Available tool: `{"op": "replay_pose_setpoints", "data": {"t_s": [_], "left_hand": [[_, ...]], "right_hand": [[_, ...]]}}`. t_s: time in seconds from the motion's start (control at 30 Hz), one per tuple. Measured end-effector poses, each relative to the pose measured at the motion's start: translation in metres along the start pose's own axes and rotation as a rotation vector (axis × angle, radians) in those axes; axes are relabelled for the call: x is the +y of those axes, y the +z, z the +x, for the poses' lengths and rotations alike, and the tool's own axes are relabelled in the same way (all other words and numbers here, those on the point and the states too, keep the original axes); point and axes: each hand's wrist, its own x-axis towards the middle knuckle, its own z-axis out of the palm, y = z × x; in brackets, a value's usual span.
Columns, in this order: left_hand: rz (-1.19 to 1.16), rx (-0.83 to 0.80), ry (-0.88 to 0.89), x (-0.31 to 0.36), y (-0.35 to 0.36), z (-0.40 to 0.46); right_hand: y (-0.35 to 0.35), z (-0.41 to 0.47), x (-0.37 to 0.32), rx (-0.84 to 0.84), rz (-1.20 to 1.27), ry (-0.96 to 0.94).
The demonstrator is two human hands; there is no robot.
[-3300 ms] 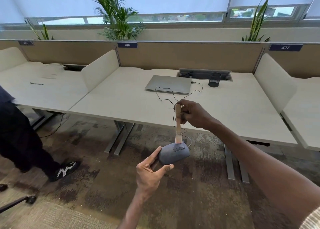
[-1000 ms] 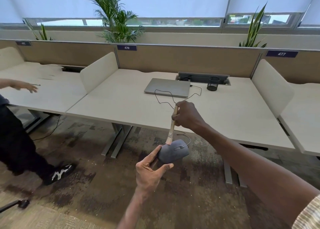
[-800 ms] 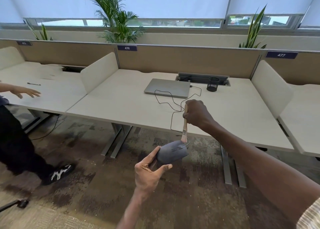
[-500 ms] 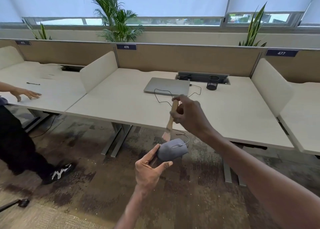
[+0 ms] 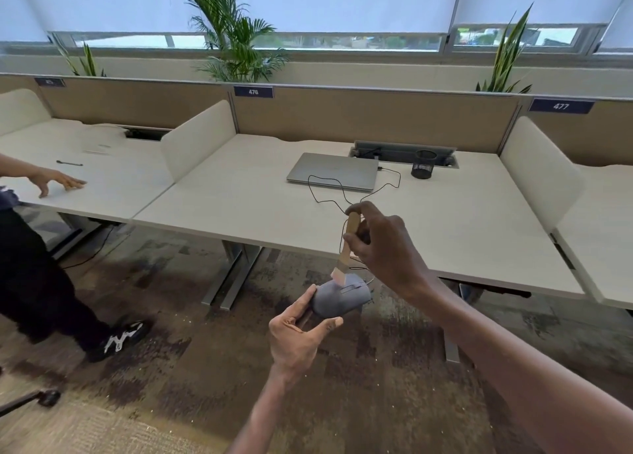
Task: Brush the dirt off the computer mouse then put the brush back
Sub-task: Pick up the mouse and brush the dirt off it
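My left hand (image 5: 298, 337) holds a grey wired computer mouse (image 5: 339, 297) in the air over the carpet, in front of the desk. Thumb and fingers pinch its near end. My right hand (image 5: 383, 244) grips the wooden handle of a small brush (image 5: 346, 248) just above the mouse. The pale bristles touch the mouse's top near the wheel. The mouse's black cable (image 5: 329, 189) runs up over the desk to a closed grey laptop (image 5: 332, 170).
The pale desk (image 5: 239, 200) has side dividers and a black mesh cup (image 5: 423, 164) at the back. Another person stands at the left with a hand (image 5: 56, 181) on the neighbouring desk. Steel desk legs (image 5: 233, 275) stand close to the left of the mouse.
The brush has swept back and forth across the mouse's top; it now rests on the middle of the mouse. My left hand keeps the mouse steady. The other person's hand settled on the left desk.
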Motion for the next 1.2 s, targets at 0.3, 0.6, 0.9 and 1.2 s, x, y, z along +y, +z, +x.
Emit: {"op": "replay_pose_setpoints", "data": {"t_s": [0.3,0.6,0.9,1.2], "left_hand": [[-0.058,0.014,-0.046,0.001,-0.002,0.006],[-0.010,0.002,-0.015,0.001,0.000,0.008],[-0.067,-0.001,0.021,0.008,0.001,0.007],[-0.046,-0.015,0.048,0.000,-0.001,0.007]], "right_hand": [[0.007,-0.012,0.004,-0.063,0.083,-0.017],[0.018,-0.006,-0.009,-0.082,0.148,-0.065],[0.027,0.004,-0.012,-0.060,0.083,-0.056],[0.011,0.021,0.004,0.065,0.001,0.060]]}}
